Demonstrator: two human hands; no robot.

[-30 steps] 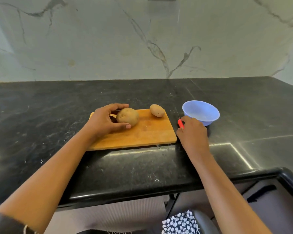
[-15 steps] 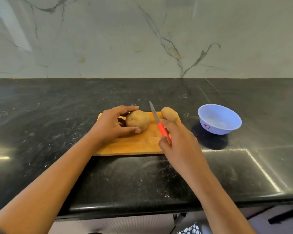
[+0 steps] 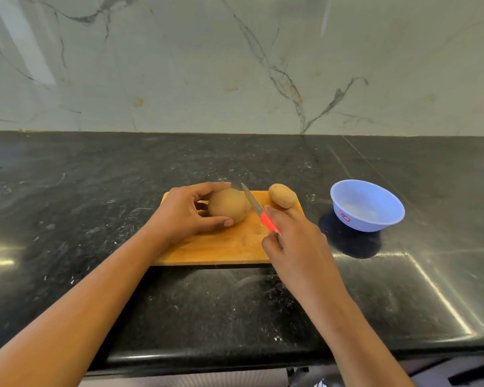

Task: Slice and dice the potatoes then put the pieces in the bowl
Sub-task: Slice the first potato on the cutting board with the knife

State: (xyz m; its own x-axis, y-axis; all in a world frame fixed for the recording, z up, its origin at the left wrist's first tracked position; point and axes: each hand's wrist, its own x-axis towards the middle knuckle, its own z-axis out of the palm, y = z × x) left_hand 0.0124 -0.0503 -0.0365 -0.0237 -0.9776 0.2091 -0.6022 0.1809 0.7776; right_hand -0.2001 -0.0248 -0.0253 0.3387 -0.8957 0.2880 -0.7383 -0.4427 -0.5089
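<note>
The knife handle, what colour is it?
Bright red knife handle, seen in the head view.

Left hand (image 3: 183, 216) cups with curled fingers (image 3: 208, 188); right hand (image 3: 295, 241) is clenched.

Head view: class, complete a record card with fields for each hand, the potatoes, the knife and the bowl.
Left hand: holds the large potato on the cutting board
Right hand: holds the knife by its red handle
Knife blade: beside the large potato's right side
Small potato: whole, at the board's far right corner
Bowl: blue, right of the board, no pieces inside
</note>
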